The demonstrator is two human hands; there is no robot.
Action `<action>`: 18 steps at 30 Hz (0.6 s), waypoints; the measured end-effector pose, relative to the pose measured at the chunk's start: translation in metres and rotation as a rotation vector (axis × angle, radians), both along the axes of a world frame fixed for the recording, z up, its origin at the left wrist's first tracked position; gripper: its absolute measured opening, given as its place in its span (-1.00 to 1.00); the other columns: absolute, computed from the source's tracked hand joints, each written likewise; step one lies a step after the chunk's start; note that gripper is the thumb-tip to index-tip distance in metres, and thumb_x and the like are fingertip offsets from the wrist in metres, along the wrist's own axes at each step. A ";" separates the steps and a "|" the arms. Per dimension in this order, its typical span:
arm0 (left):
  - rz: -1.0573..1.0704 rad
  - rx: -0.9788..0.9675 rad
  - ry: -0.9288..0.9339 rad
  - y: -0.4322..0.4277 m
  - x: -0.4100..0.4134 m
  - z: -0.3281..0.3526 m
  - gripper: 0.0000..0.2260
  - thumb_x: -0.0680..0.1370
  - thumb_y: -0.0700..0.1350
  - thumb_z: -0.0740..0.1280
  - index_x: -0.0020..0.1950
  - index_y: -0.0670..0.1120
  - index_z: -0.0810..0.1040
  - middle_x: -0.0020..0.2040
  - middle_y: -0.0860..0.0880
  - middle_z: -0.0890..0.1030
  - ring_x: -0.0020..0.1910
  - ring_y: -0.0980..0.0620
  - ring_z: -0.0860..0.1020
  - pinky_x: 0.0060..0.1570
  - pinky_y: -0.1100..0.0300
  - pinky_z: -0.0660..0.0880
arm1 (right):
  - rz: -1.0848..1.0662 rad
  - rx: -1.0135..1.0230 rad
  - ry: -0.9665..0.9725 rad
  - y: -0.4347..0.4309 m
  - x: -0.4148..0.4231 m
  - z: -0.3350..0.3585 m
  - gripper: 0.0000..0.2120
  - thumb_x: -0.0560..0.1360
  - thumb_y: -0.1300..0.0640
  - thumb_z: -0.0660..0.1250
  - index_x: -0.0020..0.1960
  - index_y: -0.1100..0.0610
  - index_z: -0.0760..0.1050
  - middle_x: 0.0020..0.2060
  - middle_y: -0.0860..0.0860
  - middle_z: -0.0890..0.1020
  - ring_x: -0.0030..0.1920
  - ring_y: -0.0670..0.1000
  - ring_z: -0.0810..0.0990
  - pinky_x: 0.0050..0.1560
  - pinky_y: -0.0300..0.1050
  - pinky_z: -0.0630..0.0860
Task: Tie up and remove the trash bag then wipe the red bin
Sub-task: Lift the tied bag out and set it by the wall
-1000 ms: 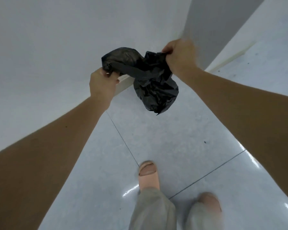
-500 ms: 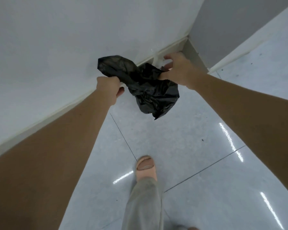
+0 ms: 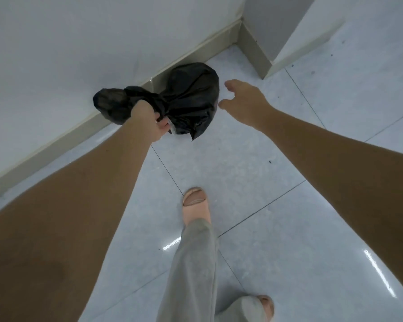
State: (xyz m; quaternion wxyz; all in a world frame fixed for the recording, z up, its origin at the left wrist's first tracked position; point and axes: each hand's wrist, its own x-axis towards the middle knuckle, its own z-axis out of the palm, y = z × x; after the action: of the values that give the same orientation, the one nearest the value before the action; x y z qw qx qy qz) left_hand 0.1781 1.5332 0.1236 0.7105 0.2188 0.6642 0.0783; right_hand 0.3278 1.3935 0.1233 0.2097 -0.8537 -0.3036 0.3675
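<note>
Left fingers (image 3: 163,123) around trash bag (image 3: 191,96)

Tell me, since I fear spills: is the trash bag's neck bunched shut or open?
Bunched shut: the left hand grips the trash bag at its gathered neck. Knotted or not, cannot tell.

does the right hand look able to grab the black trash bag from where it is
Probably yes: the right hand hangs open just beside the black trash bag with nothing between them, and the left hand grips the bag's neck on its other side.
</note>
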 end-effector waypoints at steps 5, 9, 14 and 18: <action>-0.090 0.052 -0.031 -0.006 -0.008 0.009 -0.60 0.65 -0.17 -0.06 0.48 -0.17 0.22 0.48 -0.06 0.32 0.45 -0.07 0.28 0.42 0.03 0.21 | 0.065 -0.064 -0.031 -0.036 -0.005 0.014 -0.49 0.62 0.08 0.18 0.53 0.14 0.18 0.51 0.08 0.28 0.49 0.11 0.26 0.43 -0.13 0.17; -0.702 0.450 0.314 -0.043 -0.010 0.025 -0.64 0.64 -0.21 0.02 0.42 -0.23 0.32 0.42 -0.18 0.38 0.38 -0.16 0.36 0.26 0.00 0.34 | 0.031 -0.060 -0.074 -0.063 -0.003 0.039 -0.48 0.64 0.08 0.09 0.57 0.11 0.08 0.55 0.05 0.18 0.52 0.11 0.18 0.47 -0.05 0.15; -1.537 1.090 0.423 -0.125 0.016 0.081 -0.61 0.62 -0.18 0.09 0.45 -0.23 0.28 0.46 -0.20 0.32 0.42 -0.19 0.30 0.37 -0.07 0.26 | 0.018 -0.068 -0.236 -0.136 0.004 0.109 -0.50 0.60 0.16 0.08 0.53 0.16 0.11 0.53 0.09 0.19 0.52 0.13 0.16 0.43 0.09 0.23; -1.765 1.408 0.434 -0.206 0.058 0.169 -0.64 0.64 -0.12 0.04 0.40 -0.21 0.30 0.40 -0.17 0.36 0.38 -0.18 0.30 0.35 -0.16 0.23 | -0.111 -0.090 -0.348 -0.236 0.021 0.182 -0.46 0.63 0.13 0.06 0.57 0.14 0.01 0.58 0.00 0.04 0.57 0.05 -0.04 0.51 0.12 0.12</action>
State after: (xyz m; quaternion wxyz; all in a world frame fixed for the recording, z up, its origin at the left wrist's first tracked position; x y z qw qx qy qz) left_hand 0.2358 1.3276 0.2923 0.1087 0.9653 0.1971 -0.1322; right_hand 0.3491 1.1570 0.3054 0.1356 -0.9283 -0.2712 0.2153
